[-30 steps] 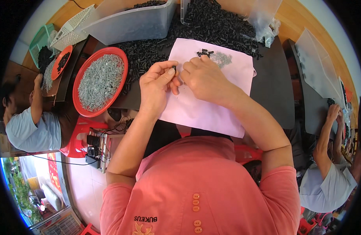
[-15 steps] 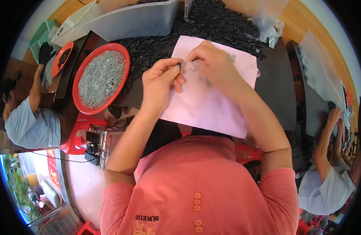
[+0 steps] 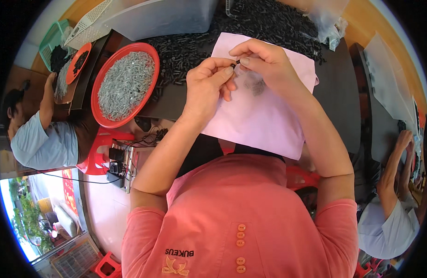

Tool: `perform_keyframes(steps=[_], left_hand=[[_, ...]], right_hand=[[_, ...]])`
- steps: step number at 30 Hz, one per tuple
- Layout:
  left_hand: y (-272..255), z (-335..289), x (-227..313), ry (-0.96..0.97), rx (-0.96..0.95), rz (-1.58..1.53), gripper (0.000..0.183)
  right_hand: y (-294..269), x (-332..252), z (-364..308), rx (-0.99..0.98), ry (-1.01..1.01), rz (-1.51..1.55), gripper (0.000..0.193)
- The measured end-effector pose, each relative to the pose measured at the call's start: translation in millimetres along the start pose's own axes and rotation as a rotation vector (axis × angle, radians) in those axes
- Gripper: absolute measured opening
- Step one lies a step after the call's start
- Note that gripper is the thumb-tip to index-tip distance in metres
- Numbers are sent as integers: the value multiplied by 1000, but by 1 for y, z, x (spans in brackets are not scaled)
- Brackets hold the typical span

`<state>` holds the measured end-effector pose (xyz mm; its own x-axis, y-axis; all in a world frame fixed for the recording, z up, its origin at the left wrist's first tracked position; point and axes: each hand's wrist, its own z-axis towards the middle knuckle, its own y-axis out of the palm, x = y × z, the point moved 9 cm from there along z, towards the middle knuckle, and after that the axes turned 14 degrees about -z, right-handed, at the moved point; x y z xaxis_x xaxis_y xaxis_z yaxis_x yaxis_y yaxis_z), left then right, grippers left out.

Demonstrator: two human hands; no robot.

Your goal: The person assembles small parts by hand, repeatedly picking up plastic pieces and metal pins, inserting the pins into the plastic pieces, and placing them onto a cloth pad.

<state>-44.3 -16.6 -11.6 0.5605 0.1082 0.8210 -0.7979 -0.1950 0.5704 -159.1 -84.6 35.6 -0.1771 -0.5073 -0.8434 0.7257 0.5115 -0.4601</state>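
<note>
My left hand (image 3: 205, 90) pinches a small black part (image 3: 233, 66) between thumb and forefinger, its other fingers loosely curled. Close beside it, my right hand (image 3: 271, 65) has thumb and forefinger together at the same part; whatever tiny thing sits in that pinch is too small to make out. Both hands are raised over a pink cloth (image 3: 255, 125) spread from the table's edge towards my lap. On the cloth, partly below my right hand, lies a small patch of tiny greyish pieces (image 3: 256, 87).
Many loose black parts (image 3: 176, 65) cover the dark table (image 3: 336, 97). A red basin (image 3: 96, 104) of small clear pieces stands left, and a translucent bin (image 3: 162, 23) behind. Plastic bags (image 3: 331, 28) lie far right. One person (image 3: 46, 143) works at left, another (image 3: 389, 227) at right.
My right hand has come left and down from the cloth's far part, so its fingertips now meet my left hand's at the black part. The whole view has shifted slightly.
</note>
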Motion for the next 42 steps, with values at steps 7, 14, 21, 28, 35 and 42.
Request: perform_keyframes(steps=[7,14,21,28,35,42], left_hand=[[6,-6,2,13,-13,75,15],[2,-6,2,-8,30,108,14],[-1,-6,-1,-6,32,87,11],[3,-9,2,-27,-9,123,4],[1,-8,5,29,0,103,4],[-2,-8,2,16,6,88,5]], right_hand=[[-2,-21,-4,62,-120,-232,24],[0,-34,-8,100,-218,-326,26],[8,-51,-14,159,-415,-531,26],[17,-68,-26,288,-648,-663,20],[10,-62,-19,305,-557,-515,20],[12,-45,-13,162,-467,-430,24]])
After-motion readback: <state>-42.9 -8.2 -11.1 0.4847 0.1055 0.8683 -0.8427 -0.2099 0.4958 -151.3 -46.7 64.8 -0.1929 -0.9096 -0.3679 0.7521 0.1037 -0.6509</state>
